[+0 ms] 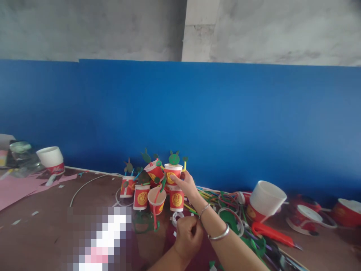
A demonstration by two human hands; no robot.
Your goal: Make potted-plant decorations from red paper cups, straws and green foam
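Observation:
My right hand reaches forward and grips a red and white paper cup topped with a green paper animal head and a yellow bent straw. Right below it stands another upright paper cup. My left hand is curled into a fist beside my right wrist, and nothing shows in it. Left of the held cup are several decorated cups: a tilted cup, an upright cup, a cup with its mouth toward me and a cup farther left.
A tape roll lies before the cups. To the right are coloured straws, a stack of white cups, a red utility knife and more red cups. Pink paper and stacked cups sit left. A blue wall panel rises behind.

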